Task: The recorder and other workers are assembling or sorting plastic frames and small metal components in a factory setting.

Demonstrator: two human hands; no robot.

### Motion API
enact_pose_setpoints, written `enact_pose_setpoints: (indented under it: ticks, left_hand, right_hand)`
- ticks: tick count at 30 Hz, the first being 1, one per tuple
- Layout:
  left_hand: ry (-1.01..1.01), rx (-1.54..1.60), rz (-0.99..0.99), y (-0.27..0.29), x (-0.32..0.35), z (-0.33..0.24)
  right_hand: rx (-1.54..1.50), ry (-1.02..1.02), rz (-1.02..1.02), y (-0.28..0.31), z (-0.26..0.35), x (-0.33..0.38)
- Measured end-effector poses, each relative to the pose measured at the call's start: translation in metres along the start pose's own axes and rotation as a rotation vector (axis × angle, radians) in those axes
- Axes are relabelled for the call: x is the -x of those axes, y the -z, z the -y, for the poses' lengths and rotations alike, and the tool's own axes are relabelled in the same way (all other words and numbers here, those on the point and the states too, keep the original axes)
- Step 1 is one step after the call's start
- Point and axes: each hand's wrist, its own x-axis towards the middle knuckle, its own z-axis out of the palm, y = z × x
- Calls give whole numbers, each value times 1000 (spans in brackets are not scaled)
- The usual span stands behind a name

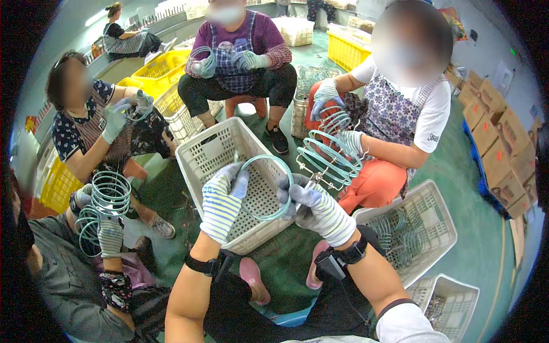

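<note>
A teal wire ring [272, 156] is held up between my hands, over the white perforated crate [200, 150]. My left hand [224, 200], in a blue-and-white striped glove, is closed on the ring's left side with thumb and fingers pinched. In a matching glove with greyed fingertips, my right hand [320, 208] is closed round the ring's right side. A small silver metal piece [310, 185] shows at its fingers; its kind is unclear. The crate's slotted floor shows beyond the ring. Just past my right hand, a co-worker's gloved hand [350, 142] holds a bundle of teal wire rings [329, 160].
Co-workers sit close around the crate; one at left holds teal coils [111, 191]. A white crate [440, 214] with teal coils stands at my right, another white crate [457, 297] nearer. Yellow crates [346, 50] stand behind. Cardboard boxes [486, 134] are stacked far right.
</note>
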Motion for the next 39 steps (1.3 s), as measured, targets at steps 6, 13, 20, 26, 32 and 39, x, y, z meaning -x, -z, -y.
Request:
enact_pose_setpoints:
  ticks: [6, 13, 20, 26, 32, 39]
  left_hand:
    - [-287, 7, -50, 4, -1, -17]
    - [-358, 45, 290, -7, 11, -25]
    - [58, 298, 198, -8, 19, -19]
    - [305, 1343, 3, 5, -1, -7]
    - [40, 1339, -210, 52, -16, 26]
    - [-256, 79, 236, 19, 8, -36]
  right_hand:
    - [-49, 95, -144, 2, 4, -5]
    - [-123, 110, -258, -3, 2, -10]
    - [-42, 133, -324, -6, -3, -9]
    - [5, 98, -274, -7, 5, -3]
    - [44, 91, -274, -10, 3, -7]
    - [-171, 109, -302, 2, 2, -10]
